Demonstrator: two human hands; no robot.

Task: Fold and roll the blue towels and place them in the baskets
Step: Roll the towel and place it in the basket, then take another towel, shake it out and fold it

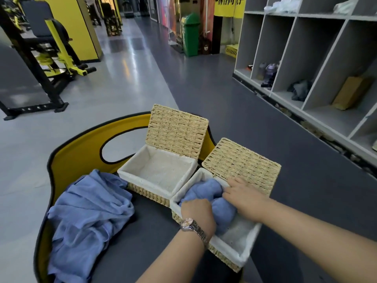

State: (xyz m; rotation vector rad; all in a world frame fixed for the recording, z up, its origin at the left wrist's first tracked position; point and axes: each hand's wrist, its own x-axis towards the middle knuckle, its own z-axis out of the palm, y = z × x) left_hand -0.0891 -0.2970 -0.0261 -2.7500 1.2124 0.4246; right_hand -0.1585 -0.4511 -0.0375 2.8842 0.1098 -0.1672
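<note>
- Near basket: woven, white cloth liner, lid hinged back and open. It sits on the dark table.
- Towel: blue, bunched, lying inside the near basket at its far end. The liner floor at the basket's near end is bare.
- Left hand: inside the near basket, fingers curled down into the towel, gripping it. A metal watch is on the wrist.
- Right hand: at the far right of the near basket, fingers bent and pressed into the towel's edge, thumb lying along the lid's lower edge. Whether it pinches the cloth cannot be told.
- Far basket: touching the near basket's far-left corner, same make, lid upright; only white liner shows inside.
- Loose cloth: blue, crumpled in a heap to the left of the near basket, apart from it, draped over the table's yellow rim.
- Shelves: grey cubbies to the right of the near basket, well apart.
</note>
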